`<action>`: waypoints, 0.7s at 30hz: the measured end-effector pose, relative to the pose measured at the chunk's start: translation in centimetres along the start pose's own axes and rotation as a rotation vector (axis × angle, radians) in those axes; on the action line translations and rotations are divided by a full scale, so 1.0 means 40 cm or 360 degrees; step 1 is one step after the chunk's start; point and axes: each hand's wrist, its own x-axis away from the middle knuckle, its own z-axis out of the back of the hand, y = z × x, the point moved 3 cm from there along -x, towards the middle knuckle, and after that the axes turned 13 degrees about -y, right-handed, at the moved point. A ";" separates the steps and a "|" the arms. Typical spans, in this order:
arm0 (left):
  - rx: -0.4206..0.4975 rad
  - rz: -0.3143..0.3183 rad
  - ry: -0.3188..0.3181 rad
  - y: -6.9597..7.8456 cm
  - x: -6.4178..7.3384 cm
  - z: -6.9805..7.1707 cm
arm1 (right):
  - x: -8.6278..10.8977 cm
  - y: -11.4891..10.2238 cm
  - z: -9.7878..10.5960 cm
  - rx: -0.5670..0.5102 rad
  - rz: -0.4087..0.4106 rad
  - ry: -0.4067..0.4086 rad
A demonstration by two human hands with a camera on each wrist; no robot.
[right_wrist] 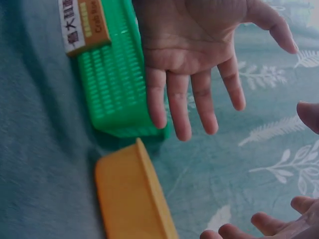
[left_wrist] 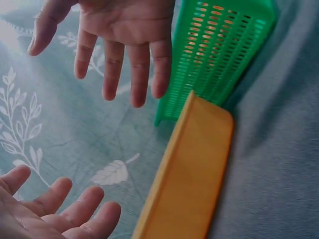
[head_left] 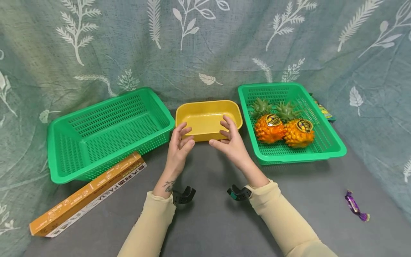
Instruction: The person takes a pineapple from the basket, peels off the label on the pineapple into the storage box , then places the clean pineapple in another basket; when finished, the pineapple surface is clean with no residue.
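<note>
My left hand (head_left: 178,150) hovers in front of the yellow bin (head_left: 208,137), fingers spread and slightly bent, holding nothing. Facing it across a gap, my right hand (head_left: 232,144) is held up in the same way with nothing in it. Both palms turn toward each other, and the fingertips overlap the bin's near edge in the head view. In the left wrist view the yellow bin (left_wrist: 194,169) lies below the spread fingers (left_wrist: 139,69). The right wrist view shows the bin (right_wrist: 132,194) beneath the other set of fingers (right_wrist: 177,104).
A green basket (head_left: 117,151) stands at left, a long orange pasta box (head_left: 86,194) leaning along its front. Two pineapples (head_left: 269,130) lie in the right green basket (head_left: 302,156). Behind that basket is a green packet (head_left: 326,112). A purple wrapped candy (head_left: 354,205) sits at far right.
</note>
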 end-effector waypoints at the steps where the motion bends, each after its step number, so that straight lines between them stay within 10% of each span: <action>1: 0.0001 0.0010 0.0015 -0.006 0.003 -0.001 | 0.003 0.007 -0.002 -0.0012 -0.0001 0.0003; 21: 0.0155 0.0263 0.0463 -0.100 0.023 0.040 | 0.004 0.066 -0.015 -0.0102 -0.0002 -0.0006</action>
